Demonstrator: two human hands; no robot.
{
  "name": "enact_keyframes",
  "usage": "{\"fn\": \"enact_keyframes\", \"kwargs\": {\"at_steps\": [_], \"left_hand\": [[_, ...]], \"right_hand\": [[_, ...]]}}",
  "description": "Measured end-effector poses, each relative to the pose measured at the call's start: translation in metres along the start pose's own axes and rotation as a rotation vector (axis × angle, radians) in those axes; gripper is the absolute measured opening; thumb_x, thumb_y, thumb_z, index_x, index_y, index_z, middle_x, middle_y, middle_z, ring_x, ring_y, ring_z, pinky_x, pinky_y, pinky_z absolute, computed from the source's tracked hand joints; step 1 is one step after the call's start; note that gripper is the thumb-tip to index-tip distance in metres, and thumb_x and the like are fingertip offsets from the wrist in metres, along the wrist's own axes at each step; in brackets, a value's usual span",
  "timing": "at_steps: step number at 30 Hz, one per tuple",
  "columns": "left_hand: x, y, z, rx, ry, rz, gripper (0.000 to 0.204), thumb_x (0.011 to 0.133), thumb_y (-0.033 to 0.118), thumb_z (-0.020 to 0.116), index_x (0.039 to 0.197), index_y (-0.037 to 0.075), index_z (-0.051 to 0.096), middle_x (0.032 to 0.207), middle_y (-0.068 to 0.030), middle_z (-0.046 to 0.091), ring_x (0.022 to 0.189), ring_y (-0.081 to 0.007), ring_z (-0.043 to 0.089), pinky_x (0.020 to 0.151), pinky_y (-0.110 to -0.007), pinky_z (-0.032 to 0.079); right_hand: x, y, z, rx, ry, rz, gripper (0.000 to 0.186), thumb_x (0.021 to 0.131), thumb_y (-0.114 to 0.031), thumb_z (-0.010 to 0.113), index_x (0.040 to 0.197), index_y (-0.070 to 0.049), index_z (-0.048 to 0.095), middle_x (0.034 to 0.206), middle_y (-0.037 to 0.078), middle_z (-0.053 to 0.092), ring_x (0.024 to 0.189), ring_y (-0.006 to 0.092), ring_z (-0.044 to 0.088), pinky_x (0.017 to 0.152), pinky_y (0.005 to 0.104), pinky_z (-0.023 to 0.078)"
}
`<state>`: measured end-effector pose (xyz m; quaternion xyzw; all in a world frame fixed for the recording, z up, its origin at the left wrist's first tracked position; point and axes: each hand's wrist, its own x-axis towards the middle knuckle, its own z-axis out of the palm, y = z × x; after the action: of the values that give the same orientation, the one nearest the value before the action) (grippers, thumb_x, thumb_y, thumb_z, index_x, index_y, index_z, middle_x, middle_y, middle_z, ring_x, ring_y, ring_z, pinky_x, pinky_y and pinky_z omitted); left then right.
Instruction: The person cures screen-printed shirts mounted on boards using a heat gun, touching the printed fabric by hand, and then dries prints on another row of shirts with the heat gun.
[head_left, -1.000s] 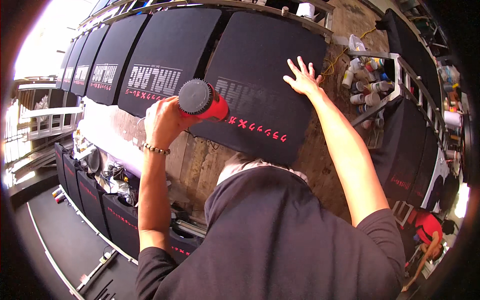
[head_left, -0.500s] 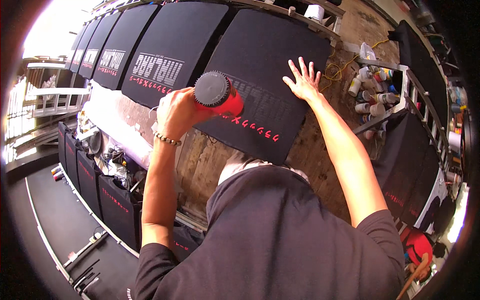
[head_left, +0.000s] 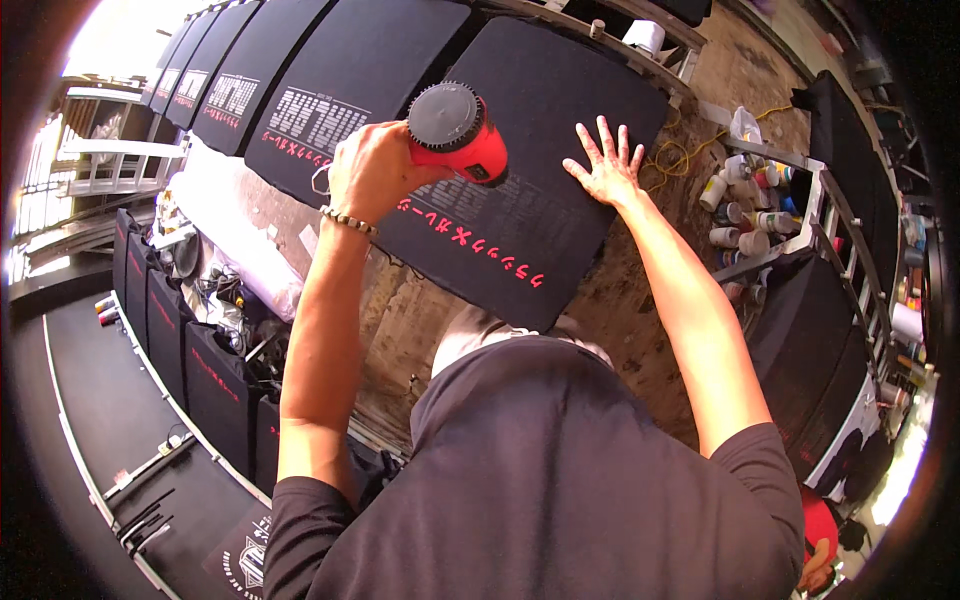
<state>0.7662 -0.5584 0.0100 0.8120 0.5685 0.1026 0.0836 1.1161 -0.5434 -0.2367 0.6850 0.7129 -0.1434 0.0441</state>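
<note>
My left hand, with a beaded bracelet at its wrist, is closed round a red heat gun with a round black ribbed back end. The gun is over a black shirt laid flat on a board in front of me. Pale block lettering, partly hidden by the gun, and a row of red characters run across the shirt's near half. My right hand holds nothing; its fingers are spread over the shirt's right side. I cannot tell whether the palm presses on the cloth.
More printed black shirts on boards line up to the left. Paint bottles and tubs crowd a metal frame at the right, near a yellow cord. Lower left hang more black shirts. Part of another person in red shows at lower right.
My left hand has carried the heat gun farther from me and slightly right over the shirt. My right hand keeps almost the same place, fingers still spread.
</note>
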Motion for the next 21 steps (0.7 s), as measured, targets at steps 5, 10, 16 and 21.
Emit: {"fn": "enact_keyframes", "kwargs": {"at_steps": [5, 10, 16, 21], "left_hand": [[-0.001, 0.004, -0.004, 0.04, 0.025, -0.098, 0.05, 0.069, 0.051, 0.091, 0.098, 0.012, 0.079, 0.089, -0.0133, 0.077, 0.085, -0.036, 0.075, 0.077, -0.046, 0.059], [-0.006, -0.003, -0.015, 0.119, -0.067, -0.17, 0.046, 0.069, 0.046, 0.091, 0.098, 0.013, 0.079, 0.09, -0.0125, 0.077, 0.086, -0.035, 0.074, 0.076, -0.047, 0.059], [-0.023, -0.007, -0.014, 0.109, -0.004, -0.235, 0.046, 0.071, 0.048, 0.09, 0.097, 0.012, 0.078, 0.087, -0.011, 0.076, 0.084, -0.0346, 0.074, 0.074, -0.046, 0.059], [-0.029, 0.003, 0.001, 0.094, 0.124, -0.221, 0.047, 0.071, 0.049, 0.09, 0.098, 0.013, 0.078, 0.089, -0.0102, 0.076, 0.086, -0.034, 0.075, 0.075, -0.045, 0.06]], "right_hand": [[0.016, 0.012, -0.006, 0.004, -0.029, -0.049, 0.079, 0.099, -0.077, 0.04, 0.167, -0.048, 0.009, 0.178, 0.001, -0.009, 0.161, 0.0432, -0.01, 0.122, 0.0747, -0.003], [0.024, 0.017, -0.012, -0.036, -0.092, -0.059, 0.078, 0.1, -0.076, 0.04, 0.165, -0.052, 0.004, 0.177, -0.001, -0.014, 0.16, 0.0427, -0.015, 0.121, 0.0758, -0.006], [0.027, 0.015, -0.016, -0.063, -0.154, -0.063, 0.081, 0.099, -0.077, 0.04, 0.165, -0.053, -0.001, 0.176, -0.002, -0.02, 0.16, 0.0431, -0.017, 0.12, 0.0759, -0.008], [0.03, 0.017, -0.016, -0.034, -0.17, -0.075, 0.085, 0.098, -0.077, 0.043, 0.165, -0.053, -0.003, 0.175, 0.0, -0.023, 0.159, 0.0441, -0.02, 0.119, 0.0772, -0.008]]}}
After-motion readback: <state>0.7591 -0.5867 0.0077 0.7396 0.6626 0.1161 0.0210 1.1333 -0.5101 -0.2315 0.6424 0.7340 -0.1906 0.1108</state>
